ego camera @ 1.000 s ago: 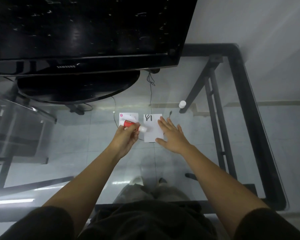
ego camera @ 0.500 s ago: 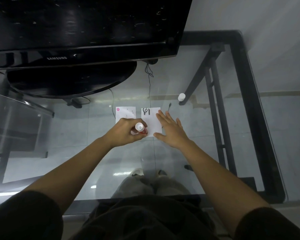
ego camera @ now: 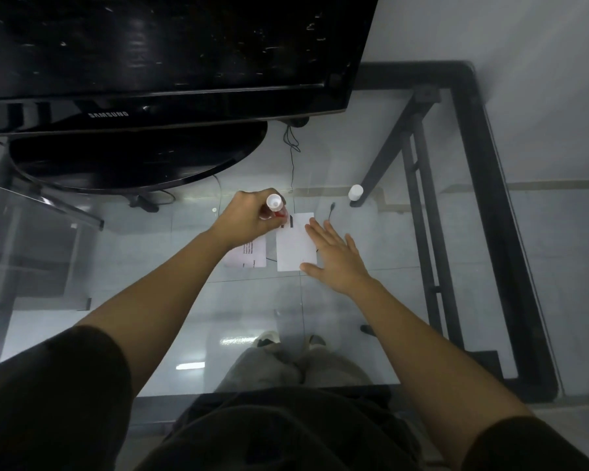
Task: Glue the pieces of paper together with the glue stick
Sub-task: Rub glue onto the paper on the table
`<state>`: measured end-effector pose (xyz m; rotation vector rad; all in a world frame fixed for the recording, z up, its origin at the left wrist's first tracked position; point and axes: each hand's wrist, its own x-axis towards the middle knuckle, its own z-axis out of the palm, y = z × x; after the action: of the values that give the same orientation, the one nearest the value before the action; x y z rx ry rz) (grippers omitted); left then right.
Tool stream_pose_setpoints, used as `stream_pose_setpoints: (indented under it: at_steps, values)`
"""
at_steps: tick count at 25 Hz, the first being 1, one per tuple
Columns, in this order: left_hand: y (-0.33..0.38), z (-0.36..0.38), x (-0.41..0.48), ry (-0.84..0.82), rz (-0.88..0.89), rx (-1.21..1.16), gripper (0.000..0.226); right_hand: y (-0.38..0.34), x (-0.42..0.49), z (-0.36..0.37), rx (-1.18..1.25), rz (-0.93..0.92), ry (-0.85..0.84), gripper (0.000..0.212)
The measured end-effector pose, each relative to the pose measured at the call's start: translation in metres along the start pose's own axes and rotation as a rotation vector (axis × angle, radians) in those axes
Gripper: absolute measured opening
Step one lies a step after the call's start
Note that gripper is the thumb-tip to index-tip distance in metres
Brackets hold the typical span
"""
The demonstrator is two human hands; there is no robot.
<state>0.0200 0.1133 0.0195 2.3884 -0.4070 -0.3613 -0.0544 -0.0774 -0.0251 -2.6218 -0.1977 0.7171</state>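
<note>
Two white pieces of paper lie side by side on the glass table (ego camera: 422, 300). The right paper (ego camera: 293, 246) is held flat by my right hand (ego camera: 334, 256), fingers spread on its right edge. My left hand (ego camera: 249, 219) grips a red glue stick (ego camera: 275, 207), nearly upright, white end toward me, its lower end at the top left corner of the right paper. The left paper (ego camera: 252, 254), with printed text, is partly hidden under my left wrist.
A white cap (ego camera: 355, 192) stands on the glass to the right of the papers. A black monitor (ego camera: 170, 62) on a round base (ego camera: 133, 158) fills the back left. The table's black frame (ego camera: 490, 198) runs along the right.
My left hand has carried the glue stick away from me, from the papers' near part to the top corner of the right paper. My right hand has stayed pressed on that paper.
</note>
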Motion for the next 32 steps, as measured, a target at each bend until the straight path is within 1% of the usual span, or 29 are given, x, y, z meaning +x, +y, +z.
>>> stream_pose_setpoints:
  at_steps: [2, 4, 6, 11, 14, 18, 22, 27, 32]
  values:
    - [0.003, 0.003, -0.016, 0.000, -0.013, -0.086, 0.022, 0.002, -0.001, -0.001, -0.027, -0.010, 0.022, 0.075]
    - [0.003, 0.010, -0.035, -0.055, 0.010, -0.132, 0.023, 0.004, -0.001, -0.005, -0.061, -0.029, 0.022, 0.072]
    - [0.001, 0.018, -0.050, -0.111, 0.032, -0.131, 0.025, 0.006, -0.001, -0.010, -0.102, -0.047, 0.000, 0.069]
    - [0.003, 0.022, -0.048, -0.198, 0.054, -0.060, 0.024, 0.006, -0.001, -0.015, -0.179, -0.063, -0.025, 0.073]
    - [0.003, 0.014, -0.023, -0.170, 0.053, -0.033, 0.024, 0.006, 0.000, -0.017, -0.174, -0.053, -0.027, 0.075]
    - [0.001, 0.005, 0.008, -0.078, 0.002, 0.020, 0.026, 0.006, 0.000, -0.016, -0.159, -0.051, -0.018, 0.075]
    - [0.006, 0.006, 0.002, -0.018, -0.045, -0.029, 0.023, 0.010, -0.003, -0.016, -0.140, -0.059, 0.007, 0.076]
    - [0.009, 0.022, -0.043, -0.131, 0.031, -0.114, 0.024, 0.016, -0.003, -0.017, -0.191, -0.101, -0.020, 0.068]
    - [0.008, 0.032, -0.050, -0.190, 0.042, -0.079, 0.024, 0.019, -0.003, -0.019, -0.205, -0.117, -0.044, 0.070]
